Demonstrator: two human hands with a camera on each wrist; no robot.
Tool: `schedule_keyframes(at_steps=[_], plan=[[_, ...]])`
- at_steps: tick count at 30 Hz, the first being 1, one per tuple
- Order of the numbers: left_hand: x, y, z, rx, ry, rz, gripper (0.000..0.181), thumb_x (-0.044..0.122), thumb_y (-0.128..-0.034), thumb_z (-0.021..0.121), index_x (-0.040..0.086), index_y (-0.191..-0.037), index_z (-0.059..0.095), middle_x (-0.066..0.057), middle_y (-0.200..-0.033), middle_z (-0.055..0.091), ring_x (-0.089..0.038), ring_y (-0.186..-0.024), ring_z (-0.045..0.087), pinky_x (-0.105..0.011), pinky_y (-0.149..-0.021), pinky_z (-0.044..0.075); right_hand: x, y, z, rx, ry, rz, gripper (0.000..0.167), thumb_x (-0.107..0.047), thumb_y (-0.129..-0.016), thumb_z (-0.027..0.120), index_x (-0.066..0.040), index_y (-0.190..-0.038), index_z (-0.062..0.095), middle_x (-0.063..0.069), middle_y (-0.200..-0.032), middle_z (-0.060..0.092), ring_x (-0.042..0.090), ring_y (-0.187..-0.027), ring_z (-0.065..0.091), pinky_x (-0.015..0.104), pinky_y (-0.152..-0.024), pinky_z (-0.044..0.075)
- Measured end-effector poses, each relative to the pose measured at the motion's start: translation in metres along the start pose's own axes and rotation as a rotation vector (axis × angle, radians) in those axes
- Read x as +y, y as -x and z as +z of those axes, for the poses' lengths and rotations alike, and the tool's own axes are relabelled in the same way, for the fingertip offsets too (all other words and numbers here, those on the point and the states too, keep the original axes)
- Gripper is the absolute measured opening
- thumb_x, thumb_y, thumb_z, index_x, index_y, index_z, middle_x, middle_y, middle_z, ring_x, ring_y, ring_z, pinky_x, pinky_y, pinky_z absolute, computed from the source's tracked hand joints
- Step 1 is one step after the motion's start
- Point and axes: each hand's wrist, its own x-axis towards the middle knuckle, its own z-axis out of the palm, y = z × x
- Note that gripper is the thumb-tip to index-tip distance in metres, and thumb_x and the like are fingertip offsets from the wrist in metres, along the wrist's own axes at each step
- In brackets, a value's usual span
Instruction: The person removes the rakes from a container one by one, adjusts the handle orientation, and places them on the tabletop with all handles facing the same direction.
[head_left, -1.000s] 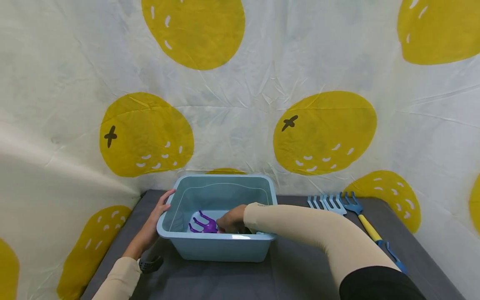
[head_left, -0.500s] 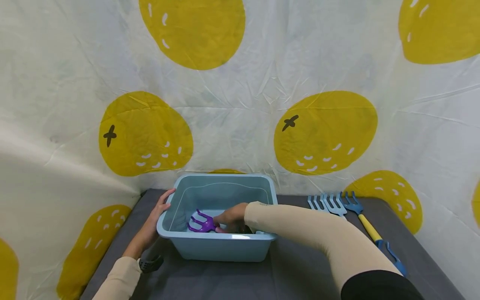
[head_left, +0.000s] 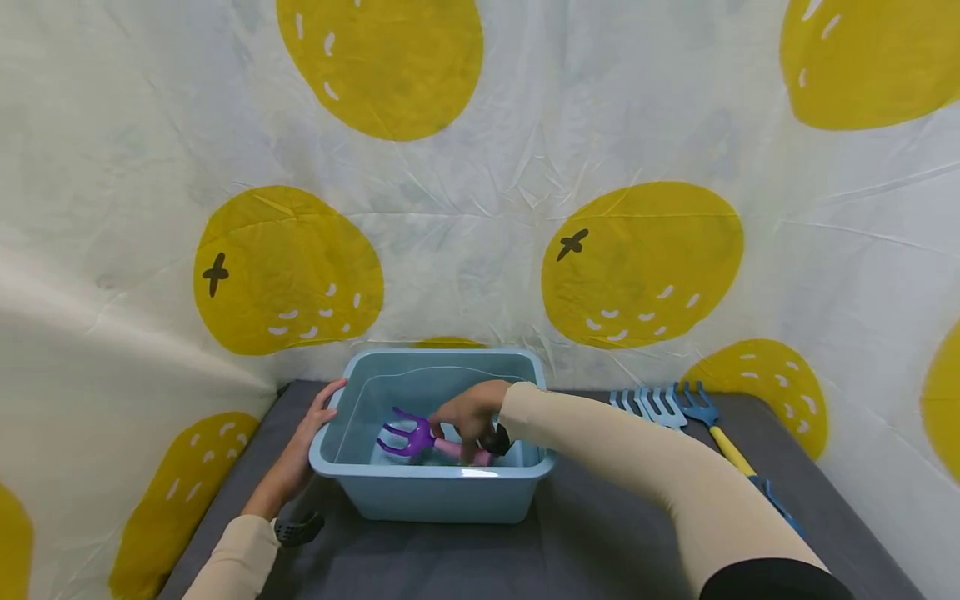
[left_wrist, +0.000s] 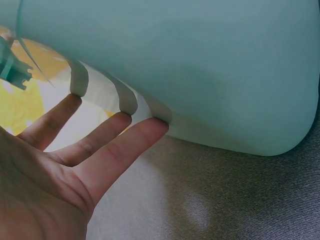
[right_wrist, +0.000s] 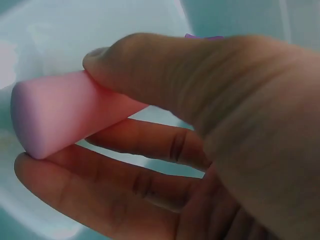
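Note:
A blue plastic basin [head_left: 431,496] stands on the dark grey table. Inside it, my right hand [head_left: 474,410] holds a small garden hand fork [head_left: 411,437] with purple tines and a pink handle. In the right wrist view, the thumb and fingers of my right hand [right_wrist: 200,115] pinch the pink handle [right_wrist: 55,112], whose end sticks out past them. My left hand [head_left: 303,437] rests against the basin's left side. In the left wrist view, straight fingertips of my left hand [left_wrist: 75,170] touch the basin's outer wall [left_wrist: 215,70].
To the right on the table [head_left: 600,533] lie light blue rake heads [head_left: 648,406] and a blue fork with a yellow handle [head_left: 731,450]. Another blue tool is partly hidden by my right sleeve. Behind hangs a pale curtain [head_left: 457,275] with yellow fruit prints.
My right hand has risen a little within the basin and the hand fork has lifted with it. Its pink handle has come into sight. My left hand stays in place.

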Motion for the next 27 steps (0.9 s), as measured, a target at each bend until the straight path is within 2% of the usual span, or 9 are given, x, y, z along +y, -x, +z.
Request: schedule_keyframes(at_steps=[6,14,21,27], plan=[[0.002,0.0,0.0,-0.002,0.003,-0.003,0.057,0.041,-0.1092,0.033,0.032,-0.163,0.016,-0.012,-0.169,0.003,-0.047,-0.142,0.023,-0.074,-0.11,0.025,-0.002,0.043,-0.02,0.049,-0.055,-0.075,0.05,-0.014,-0.088,0.081,-0.03,-0.124,0.049,0.011,-0.092,0.065,0.024,-0.075,0.071,0.035,-0.07,0.06],[0.006,-0.001,0.0,-0.001,-0.008,-0.013,0.057,0.041,-0.1104,0.029,0.028,-0.164,0.016,-0.013,-0.169,0.003,-0.044,-0.142,0.022,-0.07,-0.111,0.026,0.001,0.106,-0.044,0.132,-0.167,-0.171,0.056,-0.011,-0.09,0.078,-0.022,-0.134,0.045,0.016,-0.085,0.062,0.03,-0.069,0.071,0.049,-0.068,0.061],[0.008,-0.002,-0.001,-0.004,-0.008,-0.03,0.056,0.041,-0.111,0.028,0.026,-0.164,0.016,-0.014,-0.169,0.002,-0.042,-0.143,0.022,-0.063,-0.11,0.028,0.008,0.168,-0.058,0.21,-0.176,-0.149,0.063,-0.012,-0.091,0.078,-0.019,-0.14,0.04,0.017,-0.091,0.062,0.03,-0.073,0.072,0.045,-0.066,0.061],[0.007,0.0,-0.001,-0.006,-0.014,-0.032,0.057,0.042,-0.1109,0.029,0.026,-0.164,0.015,-0.014,-0.169,0.001,-0.044,-0.143,0.021,-0.067,-0.111,0.026,0.024,0.207,-0.049,0.287,-0.183,-0.1,0.06,-0.011,-0.091,0.078,-0.018,-0.137,0.042,0.017,-0.091,0.062,0.029,-0.073,0.073,0.044,-0.065,0.061]])
